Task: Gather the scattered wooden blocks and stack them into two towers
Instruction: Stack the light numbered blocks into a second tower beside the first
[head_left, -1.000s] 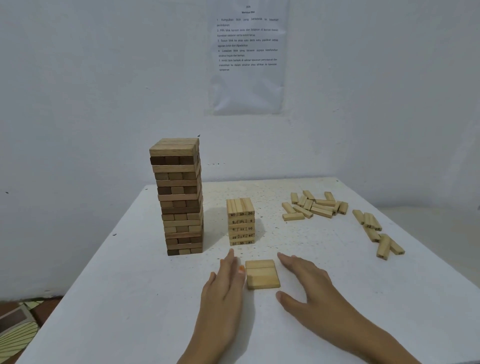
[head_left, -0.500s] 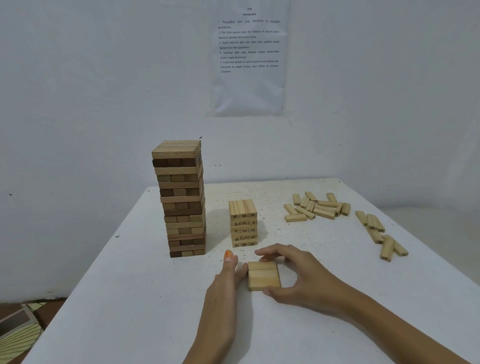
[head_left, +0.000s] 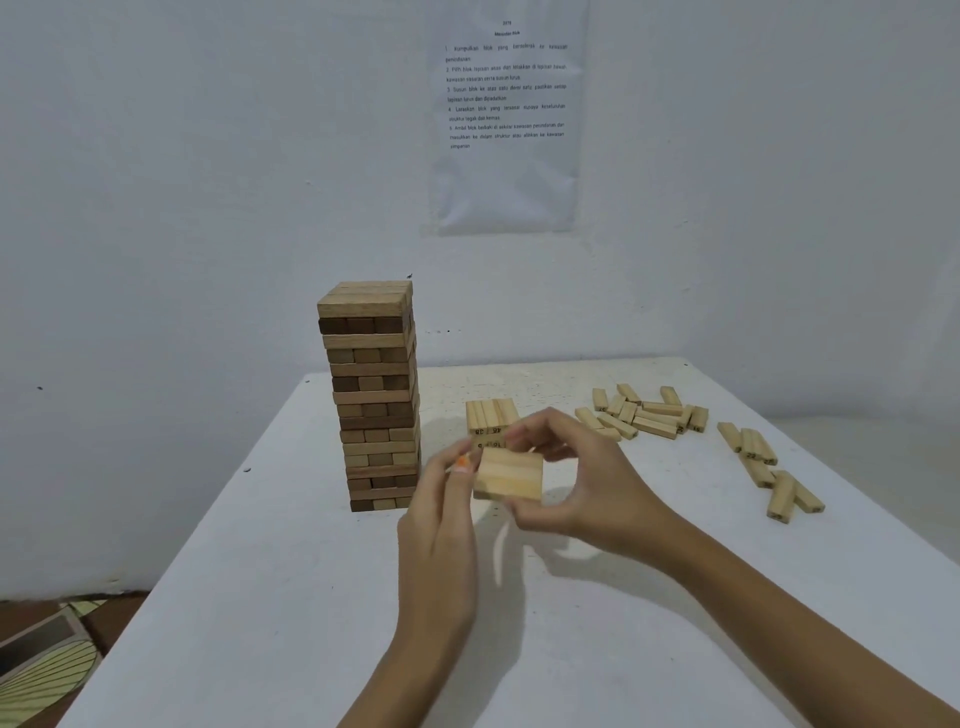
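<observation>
A tall tower of darker wooden blocks (head_left: 375, 395) stands on the white table (head_left: 291, 597). To its right is a short tower of pale numbered blocks (head_left: 488, 418), partly hidden by my hands. A set of three pale blocks (head_left: 509, 475) side by side is lifted above the table in front of the short tower. My right hand (head_left: 582, 483) grips it from the right, fingers curled over its far edge and thumb below. My left hand (head_left: 441, 519) has straight fingers, and their tips press the set's left end.
Several loose pale blocks (head_left: 644, 413) lie scattered at the table's back right, and another group of loose blocks (head_left: 769, 467) lies near the right edge. A printed paper sheet (head_left: 506, 114) hangs on the wall. The floor shows beyond the table's left edge.
The three-block set was flat on the table between my hands. My right hand closed round it and, with my left fingertips against it, raised it toward the short tower.
</observation>
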